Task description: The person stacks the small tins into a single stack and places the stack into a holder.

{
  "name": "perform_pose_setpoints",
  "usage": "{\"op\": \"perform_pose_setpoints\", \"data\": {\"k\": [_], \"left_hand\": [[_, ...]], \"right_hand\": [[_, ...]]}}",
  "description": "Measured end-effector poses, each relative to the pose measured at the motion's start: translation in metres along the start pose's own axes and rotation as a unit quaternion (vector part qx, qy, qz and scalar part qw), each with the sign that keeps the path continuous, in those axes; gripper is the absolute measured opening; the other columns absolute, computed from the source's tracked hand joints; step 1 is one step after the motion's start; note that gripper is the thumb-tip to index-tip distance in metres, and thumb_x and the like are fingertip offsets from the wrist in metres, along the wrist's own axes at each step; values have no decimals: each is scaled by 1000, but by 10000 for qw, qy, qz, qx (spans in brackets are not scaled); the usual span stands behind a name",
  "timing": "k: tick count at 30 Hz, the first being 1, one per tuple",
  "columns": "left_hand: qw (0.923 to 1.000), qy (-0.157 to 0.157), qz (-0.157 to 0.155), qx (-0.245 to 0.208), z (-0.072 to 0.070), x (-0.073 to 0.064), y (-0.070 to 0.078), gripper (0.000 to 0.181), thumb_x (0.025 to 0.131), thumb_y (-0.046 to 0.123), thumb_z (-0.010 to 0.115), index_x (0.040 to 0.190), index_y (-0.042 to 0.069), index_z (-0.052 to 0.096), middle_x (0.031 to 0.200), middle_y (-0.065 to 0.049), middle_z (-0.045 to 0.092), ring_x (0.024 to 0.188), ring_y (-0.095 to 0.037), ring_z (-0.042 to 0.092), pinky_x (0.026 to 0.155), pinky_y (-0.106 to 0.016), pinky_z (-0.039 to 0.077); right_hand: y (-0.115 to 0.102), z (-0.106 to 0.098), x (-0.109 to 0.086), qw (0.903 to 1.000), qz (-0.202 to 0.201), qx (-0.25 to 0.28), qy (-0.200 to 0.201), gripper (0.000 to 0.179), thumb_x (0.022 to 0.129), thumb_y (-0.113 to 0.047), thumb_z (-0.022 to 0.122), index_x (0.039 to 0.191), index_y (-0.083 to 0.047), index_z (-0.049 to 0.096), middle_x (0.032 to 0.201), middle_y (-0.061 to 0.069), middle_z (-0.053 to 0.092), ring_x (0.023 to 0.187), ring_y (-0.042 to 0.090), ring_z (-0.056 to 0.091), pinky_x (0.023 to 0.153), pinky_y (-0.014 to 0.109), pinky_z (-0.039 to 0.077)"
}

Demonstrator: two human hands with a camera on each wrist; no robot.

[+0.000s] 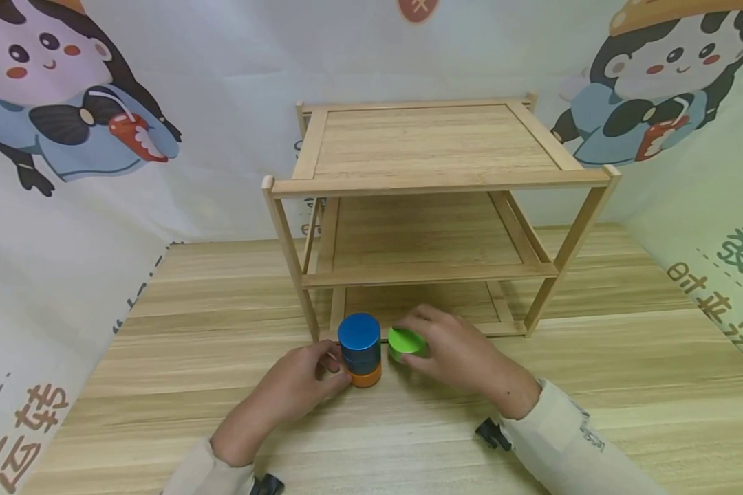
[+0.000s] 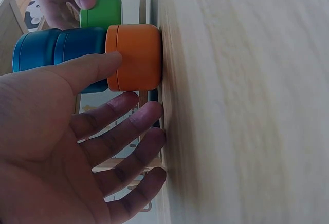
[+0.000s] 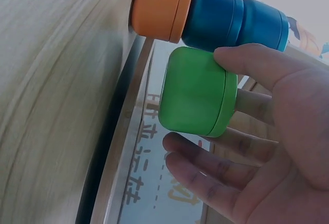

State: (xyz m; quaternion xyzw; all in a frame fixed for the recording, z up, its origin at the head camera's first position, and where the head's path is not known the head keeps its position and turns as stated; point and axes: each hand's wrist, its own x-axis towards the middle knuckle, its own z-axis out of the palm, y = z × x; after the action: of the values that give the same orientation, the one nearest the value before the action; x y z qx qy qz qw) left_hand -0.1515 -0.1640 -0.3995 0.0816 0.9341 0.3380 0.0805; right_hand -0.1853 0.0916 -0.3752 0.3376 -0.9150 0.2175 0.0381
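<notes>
Two blue tins are stacked upright on an orange tin, which stands on the table before the shelf. My left hand is at the left of this stack. Its thumb touches the orange tin's side in the left wrist view, while the other fingers are spread and loosely extended. On the right, my right hand pinches a green tin between thumb and fingers. That tin is beside the stack and appears raised off the table. Its lid seam shows in the right wrist view.
A three-tier wooden shelf stands directly behind the tins, its front legs close to both hands. Wood-grain table extends around it. Printed cloth with cartoon figures hangs behind and along the sides.
</notes>
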Motion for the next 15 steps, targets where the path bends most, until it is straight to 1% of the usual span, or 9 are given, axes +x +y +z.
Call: {"op": "perform_pose_setpoints", "data": {"k": [8,15], "left_hand": [[10000,-7,55,18,-1,1,-1,25,89,27,76,109,14,70,91,5,69,84,-10,60,77,-33,52],[9999,-45,22,-90,-1,-1,0,24,89,28,77,107,14,70,90,4,68,84,-11,59,76,-33,51]], "right_hand": [[-3,-7,-1,9999,-15,107,115,43,87,-24,79,126,-13,66,122,6,64,99,16,66,82,29,58],[-6,-11,-3,9995,-67,22,311,44,86,-24,79,127,-15,66,124,6,62,95,15,67,77,24,58]]}}
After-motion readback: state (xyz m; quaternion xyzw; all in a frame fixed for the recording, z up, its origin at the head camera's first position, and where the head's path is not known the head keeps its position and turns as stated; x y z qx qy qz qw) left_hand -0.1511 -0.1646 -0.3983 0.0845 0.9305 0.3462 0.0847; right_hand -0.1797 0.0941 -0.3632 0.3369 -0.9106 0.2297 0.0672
